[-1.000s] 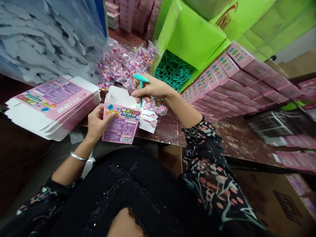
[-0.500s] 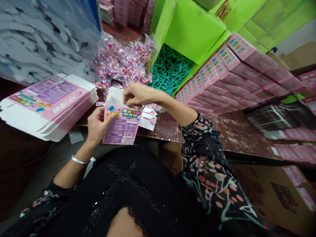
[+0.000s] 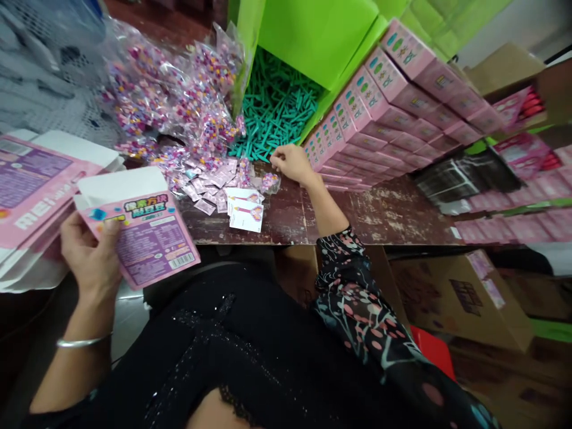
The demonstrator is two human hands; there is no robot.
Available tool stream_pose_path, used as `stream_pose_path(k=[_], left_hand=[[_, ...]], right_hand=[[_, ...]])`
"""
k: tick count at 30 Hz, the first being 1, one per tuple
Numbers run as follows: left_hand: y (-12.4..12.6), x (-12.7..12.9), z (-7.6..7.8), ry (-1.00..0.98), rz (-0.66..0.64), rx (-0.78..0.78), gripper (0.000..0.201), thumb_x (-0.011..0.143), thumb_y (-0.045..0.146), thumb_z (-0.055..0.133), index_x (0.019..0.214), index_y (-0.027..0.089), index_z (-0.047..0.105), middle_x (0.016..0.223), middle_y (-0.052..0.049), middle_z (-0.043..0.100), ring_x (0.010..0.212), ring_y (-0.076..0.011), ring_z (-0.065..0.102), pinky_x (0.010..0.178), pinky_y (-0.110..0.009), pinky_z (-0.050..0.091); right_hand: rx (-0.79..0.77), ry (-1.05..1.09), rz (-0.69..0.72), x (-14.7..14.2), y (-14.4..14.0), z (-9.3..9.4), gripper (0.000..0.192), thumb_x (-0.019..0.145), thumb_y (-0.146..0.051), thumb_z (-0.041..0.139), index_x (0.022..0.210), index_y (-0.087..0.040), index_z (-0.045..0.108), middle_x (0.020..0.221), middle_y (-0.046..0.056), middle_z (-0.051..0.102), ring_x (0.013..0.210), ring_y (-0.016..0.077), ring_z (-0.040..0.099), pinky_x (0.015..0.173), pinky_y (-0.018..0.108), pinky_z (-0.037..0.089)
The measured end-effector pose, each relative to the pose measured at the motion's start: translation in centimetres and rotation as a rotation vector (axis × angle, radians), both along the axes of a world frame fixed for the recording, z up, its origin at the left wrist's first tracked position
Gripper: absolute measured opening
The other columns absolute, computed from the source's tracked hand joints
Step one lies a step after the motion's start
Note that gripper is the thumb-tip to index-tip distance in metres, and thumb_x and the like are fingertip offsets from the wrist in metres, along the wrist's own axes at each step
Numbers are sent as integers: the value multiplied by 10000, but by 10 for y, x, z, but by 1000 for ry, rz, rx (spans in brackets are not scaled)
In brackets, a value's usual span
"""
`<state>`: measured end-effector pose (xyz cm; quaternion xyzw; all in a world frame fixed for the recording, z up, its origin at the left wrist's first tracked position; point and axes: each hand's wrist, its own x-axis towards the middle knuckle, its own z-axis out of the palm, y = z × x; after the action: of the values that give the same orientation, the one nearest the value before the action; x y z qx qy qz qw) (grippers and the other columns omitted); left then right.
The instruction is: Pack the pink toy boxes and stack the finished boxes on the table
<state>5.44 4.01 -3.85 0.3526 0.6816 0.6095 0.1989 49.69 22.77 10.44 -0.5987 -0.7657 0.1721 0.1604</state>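
At near left our left hand point(image 3: 92, 259) clasps the open pink box point(image 3: 142, 235) off the counter point(image 3: 286, 217), while our right hand point(image 3: 290, 162), fingers bunched, reaches the teal sticks point(image 3: 272, 107); likely filling, needing one picked next.

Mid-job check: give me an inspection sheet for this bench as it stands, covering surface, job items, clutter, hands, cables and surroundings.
Surface: worn brown table, paint scuffed.
Job's things: open pink box in the left hand; teal sticks piled in a green carton; small sachets and cards on the table.
Clutter: clear bags of sachets; stack of flat boxes at left; rows of filled boxes at right.
Grippers: left hand grips the box; right hand closed at the edge of the sticks, contents not visible.
Cables: nothing seen.
Surroundings: brown cartons below the table.
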Motion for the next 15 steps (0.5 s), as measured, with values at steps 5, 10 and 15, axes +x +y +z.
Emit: stream_pose_path(k=[5,10,15], left_hand=[[-5,10,-10,-101,-130,-122,879,788,579,1047,1524,233,715,1539,-152,863,1387,-405,858,1228,-619,728],[-10,6,-15,-96,-138,-118,1022,673,627,1030,1575,249,730,1557,-181,856,1456,-486,832,1262,-699,697],[-6,5,-28,-78,-183,-173,953,653,610,997,1527,305,773,1543,-143,877,1443,-502,841,1244,-703,710]], right_hand=[[-136,-110,63,-30,30,-33,309,1124,-161,601,1180,-122,902,1152,128,940,1142,301,885,1149,412,668],[-120,-408,-78,-33,44,-37,332,1178,-229,642,1315,-60,892,1426,317,880,1455,475,807,1272,562,622],[-155,-408,-187,-6,40,-56,443,1196,-299,685,1578,-107,797,1592,283,835,1563,457,767,1332,564,598]])
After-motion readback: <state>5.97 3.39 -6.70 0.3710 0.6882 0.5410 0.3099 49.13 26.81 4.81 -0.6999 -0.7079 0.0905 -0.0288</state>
